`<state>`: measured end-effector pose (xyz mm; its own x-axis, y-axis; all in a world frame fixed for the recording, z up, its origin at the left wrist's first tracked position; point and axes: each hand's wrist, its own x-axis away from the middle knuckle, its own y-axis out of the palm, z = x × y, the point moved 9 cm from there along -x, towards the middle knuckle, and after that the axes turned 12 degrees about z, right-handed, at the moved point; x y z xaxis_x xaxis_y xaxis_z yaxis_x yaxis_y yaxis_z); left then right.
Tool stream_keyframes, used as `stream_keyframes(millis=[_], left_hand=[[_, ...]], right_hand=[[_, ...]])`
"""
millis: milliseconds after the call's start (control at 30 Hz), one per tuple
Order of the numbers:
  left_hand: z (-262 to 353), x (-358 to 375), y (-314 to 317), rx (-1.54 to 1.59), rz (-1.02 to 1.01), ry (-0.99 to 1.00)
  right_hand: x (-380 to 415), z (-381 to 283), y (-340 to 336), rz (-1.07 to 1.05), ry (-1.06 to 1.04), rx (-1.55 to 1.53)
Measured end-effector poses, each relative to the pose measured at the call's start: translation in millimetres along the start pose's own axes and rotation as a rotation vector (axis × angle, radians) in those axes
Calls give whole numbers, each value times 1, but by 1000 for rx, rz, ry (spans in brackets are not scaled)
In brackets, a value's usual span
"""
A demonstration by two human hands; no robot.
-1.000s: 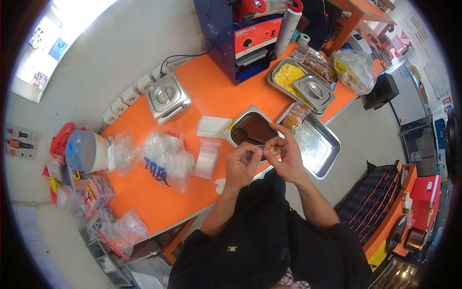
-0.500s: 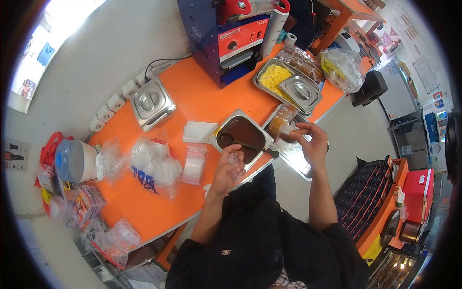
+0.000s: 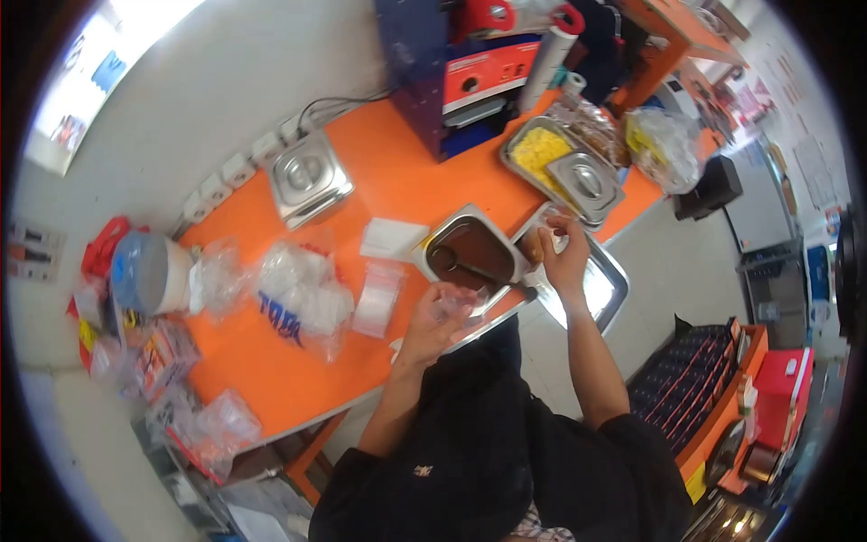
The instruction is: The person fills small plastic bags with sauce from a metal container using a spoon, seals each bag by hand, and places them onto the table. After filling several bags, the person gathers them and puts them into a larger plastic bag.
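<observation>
My left hand [image 3: 433,327] is closed round a small clear plastic bag [image 3: 471,307] at the near edge of the orange table. Just beyond it is a steel container of dark brown sauce [image 3: 468,246], with a black-handled ladle [image 3: 474,269] resting in it. To the right, my right hand [image 3: 565,257] is over a steel tray [image 3: 603,282], its fingers pinched together; what they hold, if anything, is too small to name. A brown item [image 3: 534,247] lies beside those fingers. A stack of clear bags [image 3: 378,299] and white sheets [image 3: 394,239] are left of the sauce.
A lidded steel container [image 3: 309,178] stands near the wall sockets. Behind are a blue and red machine [image 3: 490,79] and a tray of yellow food [image 3: 542,151] partly covered by a lid. Plastic bags [image 3: 302,294] and a white tub [image 3: 152,274] are at the left.
The view has shifted, so the table sits further right. My right hand has come lower and closer to the tray. The bag in my left hand is now tilted toward the right.
</observation>
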<state>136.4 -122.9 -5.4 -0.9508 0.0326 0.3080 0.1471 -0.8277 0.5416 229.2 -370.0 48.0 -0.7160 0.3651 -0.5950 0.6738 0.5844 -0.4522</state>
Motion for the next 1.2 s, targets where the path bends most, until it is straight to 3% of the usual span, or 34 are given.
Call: stream_keyframes(millis=[67, 167, 333, 400, 600, 700, 800, 833, 867, 933, 1000, 1033, 1100, 1133, 1200], left_hand=[[-4, -2, -6, -5, 11, 15], [3, -3, 1, -6, -21, 29], [9, -2, 0, 42, -27, -33], [12, -1, -4, -142, 0, 16], [30, 10, 22, -500, -142, 59], [1, 13, 14, -434, -151, -125], [1, 12, 16, -570, -143, 25], [0, 11, 15, -577, -136, 62], [1, 12, 15, -617, -126, 117], [5, 14, 20, -650, -147, 196], [2, 15, 15, -666, -77, 119], [-1, 16, 18, -667, -93, 128], [-1, 21, 33, -542, -197, 206], [0, 21, 32, -544, -206, 217], [-17, 21, 32, -585, -271, 47]], right_hand=[[21, -49, 18, -436, 217, -199], [68, -95, 29, -848, 109, -367], [72, -82, 23, -866, 252, -426], [63, -80, 14, -785, 334, -595], [53, -76, -9, -726, 388, -598], [59, -62, -11, -688, 423, -609], [57, -66, -17, -620, 234, -467], [45, -85, -31, -493, 203, -401], [39, -99, -49, -213, -89, -64], [39, -113, -67, -70, -218, 46], [54, -118, -54, -284, -330, -69], [58, -120, -60, -268, -334, -62], [90, -115, -34, -796, -175, 50], [91, -117, -35, -783, -180, 51], [96, -114, -30, -933, -49, -2]])
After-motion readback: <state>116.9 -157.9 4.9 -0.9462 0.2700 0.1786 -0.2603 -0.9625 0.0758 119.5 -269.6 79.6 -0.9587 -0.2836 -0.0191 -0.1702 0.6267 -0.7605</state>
